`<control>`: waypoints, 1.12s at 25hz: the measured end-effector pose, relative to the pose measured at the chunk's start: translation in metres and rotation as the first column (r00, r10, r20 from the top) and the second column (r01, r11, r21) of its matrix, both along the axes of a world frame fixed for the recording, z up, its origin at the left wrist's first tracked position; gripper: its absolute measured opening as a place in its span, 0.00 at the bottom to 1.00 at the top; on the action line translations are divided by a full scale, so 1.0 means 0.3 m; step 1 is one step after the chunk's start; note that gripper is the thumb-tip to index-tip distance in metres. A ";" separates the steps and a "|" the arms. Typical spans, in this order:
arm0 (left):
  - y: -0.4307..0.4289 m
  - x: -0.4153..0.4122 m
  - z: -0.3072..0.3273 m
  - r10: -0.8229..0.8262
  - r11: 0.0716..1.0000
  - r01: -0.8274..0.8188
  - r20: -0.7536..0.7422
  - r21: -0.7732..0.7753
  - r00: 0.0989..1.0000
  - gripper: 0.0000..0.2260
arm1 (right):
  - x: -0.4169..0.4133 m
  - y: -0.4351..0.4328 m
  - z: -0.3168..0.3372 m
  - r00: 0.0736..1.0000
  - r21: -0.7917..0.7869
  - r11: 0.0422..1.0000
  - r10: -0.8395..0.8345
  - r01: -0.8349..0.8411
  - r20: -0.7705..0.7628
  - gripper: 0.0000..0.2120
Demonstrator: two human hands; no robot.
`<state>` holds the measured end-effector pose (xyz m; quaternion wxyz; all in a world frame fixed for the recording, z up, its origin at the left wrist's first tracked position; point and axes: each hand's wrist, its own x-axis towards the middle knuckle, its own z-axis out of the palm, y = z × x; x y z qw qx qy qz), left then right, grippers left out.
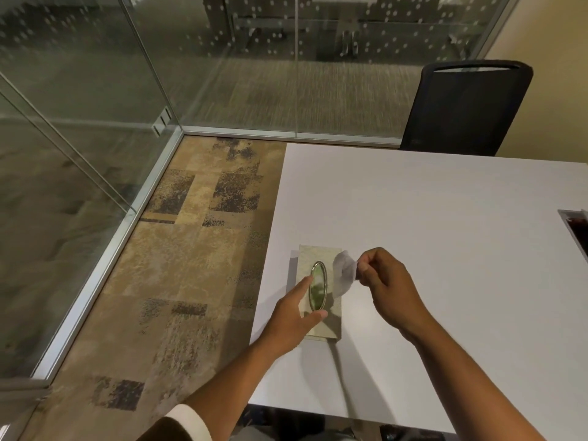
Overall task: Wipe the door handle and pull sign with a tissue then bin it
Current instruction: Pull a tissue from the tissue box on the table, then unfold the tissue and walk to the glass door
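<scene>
Landmark taken: the pale marbled rectangular tissue box [320, 291] with a metal-rimmed oval opening, lying flat near the left edge of the white rectangular bench [429, 249]. Far left of the box, clear glass partition panels [95, 90] in silver metal frames meet at a corner. Between that framing and the box lies tan and dark patchwork carpet floor [191, 249]. The left hand [294, 323] comes in from the lower left of the box, a white cuff and dark sleeve [181, 424] showing at the forearm's end; it rests on the box's left and near portions, forefinger stretched beside the oval rim, thumb across the near end of the opening. Its grip is released: fingers spread, pressing flat, enclosing nothing. Just right of the opening, a thin white tissue [345, 272] rises above the box's right edge, its image blurred. The right hand [386, 288], immediately right of the box, has its grip clenched in a pinch on the tissue's upper right edge, remaining fingers curled in. Whether the tissue's lower end is free of the opening cannot be told. Well beyond the box, up and to the right, a black mesh-backed office chair [467, 106] stands at the bench's far edge. At the extreme right, a silver-framed rectangular cut-out [576, 227] is set into the bench top.
</scene>
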<state>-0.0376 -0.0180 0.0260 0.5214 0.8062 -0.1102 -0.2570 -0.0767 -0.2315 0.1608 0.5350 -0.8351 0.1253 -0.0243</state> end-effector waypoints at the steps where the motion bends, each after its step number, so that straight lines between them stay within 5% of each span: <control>1: -0.006 -0.012 0.022 -0.001 0.998 -0.001 -0.031 -0.055 1.000 0.40 | -0.007 0.015 -0.005 0.999 0.024 0.999 0.031 -0.031 -0.011 0.08; 4: -0.015 -0.044 0.090 0.049 0.985 -0.070 -0.135 -0.157 0.990 0.38 | -0.004 0.051 -0.013 0.989 0.079 0.988 0.137 -0.133 -0.046 0.09; 6: -0.008 -0.066 0.118 0.157 0.956 -0.194 -0.175 -0.221 0.972 0.26 | 0.014 0.068 -0.014 0.980 0.084 0.979 0.191 -0.186 -0.053 0.08; 11: 0.061 -0.131 0.125 0.311 0.845 -0.444 -0.403 -0.298 0.861 0.17 | 0.083 0.128 -0.026 0.985 -0.089 0.981 0.172 -0.172 -0.001 0.06; 16: 0.180 -0.160 0.137 0.452 0.526 -0.785 -0.674 -0.328 0.585 0.15 | 0.067 0.300 -0.024 0.892 -0.299 0.866 0.443 -0.401 0.087 0.05; 20: 0.319 -0.189 0.187 0.481 0.293 -0.866 -0.721 -0.405 0.500 0.17 | 0.022 0.499 -0.047 0.785 -0.654 0.588 0.619 -0.476 -0.016 0.03; 23: 0.447 -0.212 0.201 0.506 0.126 -0.911 -0.764 -0.393 0.400 0.18 | -0.004 0.636 -0.059 0.734 -0.751 0.428 0.670 -0.502 -0.109 0.17; 26: 0.591 -0.236 0.226 0.503 0.038 -0.901 -0.771 -0.431 0.390 0.19 | -0.015 0.790 -0.063 0.707 -0.767 0.431 0.706 -0.474 -0.040 0.10; 28: 0.695 -0.259 0.251 0.469 -0.018 -0.883 -0.784 -0.469 0.406 0.22 | 0.000 0.893 -0.062 0.751 -0.669 0.573 0.660 -0.474 0.034 0.16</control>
